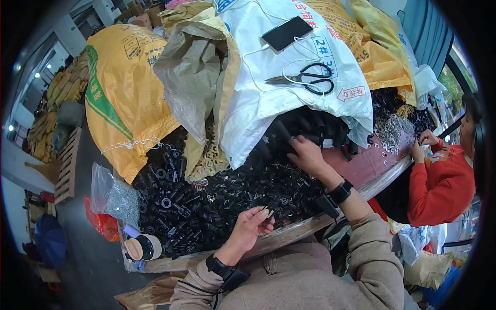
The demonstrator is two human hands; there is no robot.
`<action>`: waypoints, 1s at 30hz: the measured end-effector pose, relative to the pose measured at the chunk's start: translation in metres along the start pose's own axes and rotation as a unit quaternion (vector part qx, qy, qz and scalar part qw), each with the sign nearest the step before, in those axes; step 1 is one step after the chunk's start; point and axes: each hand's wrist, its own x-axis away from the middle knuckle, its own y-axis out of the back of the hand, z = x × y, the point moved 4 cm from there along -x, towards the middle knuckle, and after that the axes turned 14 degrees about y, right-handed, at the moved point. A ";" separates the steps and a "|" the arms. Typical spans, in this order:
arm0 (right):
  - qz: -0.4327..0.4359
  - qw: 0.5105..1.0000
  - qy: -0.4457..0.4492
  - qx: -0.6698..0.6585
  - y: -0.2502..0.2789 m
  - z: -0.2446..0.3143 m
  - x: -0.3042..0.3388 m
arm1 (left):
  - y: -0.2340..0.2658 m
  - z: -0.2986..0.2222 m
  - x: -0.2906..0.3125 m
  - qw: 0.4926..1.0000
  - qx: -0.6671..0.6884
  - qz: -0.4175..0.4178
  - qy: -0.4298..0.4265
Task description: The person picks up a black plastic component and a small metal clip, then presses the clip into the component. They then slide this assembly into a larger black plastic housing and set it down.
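Observation:
My left hand (250, 227) hovers over the near edge of the table and pinches a small black plastic part (268, 212) between its fingertips. My right hand (306, 154) reaches farther out, fingers spread and pressed into the heap of black plastic parts (217, 196) that spills from a white woven sack (279, 93). Whether that hand holds a piece is hidden by the pile. Both wrists wear a black band.
Scissors (307, 78) and a phone (287, 33) with a white cable lie on the white sack. Yellow sacks (121, 98) stand behind. A tape roll (144, 247) sits at the table's near-left corner. A person in red (439, 186) works at the right by metal clips (390, 129).

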 end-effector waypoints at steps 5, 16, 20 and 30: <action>0.083 0.994 -0.072 0.002 -0.007 0.000 0.001 | -0.001 -0.002 0.000 1.000 0.007 -0.018 -0.008; -0.158 0.983 -0.012 -0.090 0.078 0.028 0.041 | -0.004 0.002 0.005 0.999 0.038 -0.031 -0.014; -0.306 0.719 -0.272 -0.562 0.047 -0.004 0.072 | -0.005 0.004 0.002 0.997 0.051 -0.046 -0.021; -0.341 0.338 -0.356 -0.802 0.021 -0.008 0.079 | -0.003 -0.005 -0.002 0.996 0.063 -0.049 -0.033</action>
